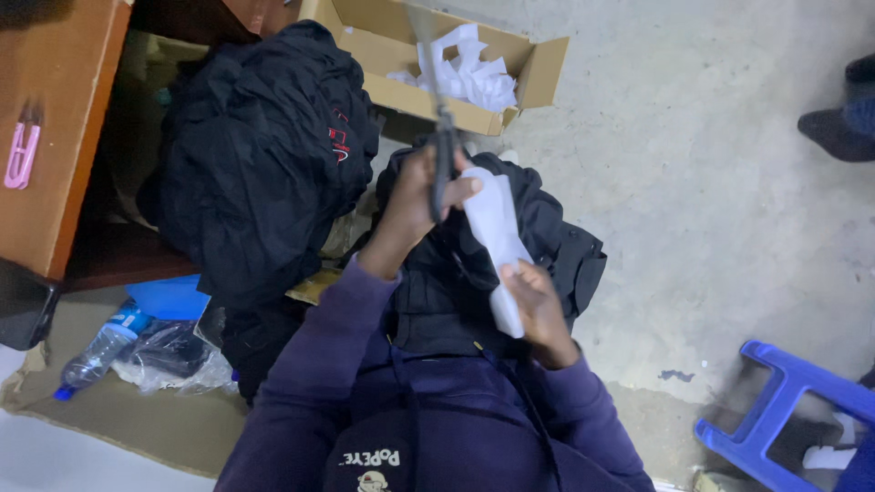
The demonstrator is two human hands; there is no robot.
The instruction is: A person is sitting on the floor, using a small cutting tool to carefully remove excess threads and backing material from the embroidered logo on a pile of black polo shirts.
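My left hand (415, 200) is raised and shut on the dark handles of a pair of scissors (444, 146), whose blurred blades point away from me towards the box. My right hand (538, 310) pinches the near end of a long white strip of material (497, 228). The strip's far end reaches up to the scissors and my left fingers. Both hands are above a black garment (547, 246) lying across my lap. My sleeves are purple.
An open cardboard box (538, 68) holding white scraps (469, 68) stands ahead on the concrete floor. A heap of black clothes (264, 146) lies left, beside a wooden table (64, 118). A water bottle (100, 351), a blue stool (784, 401) and another person's shoe (834, 128) are around.
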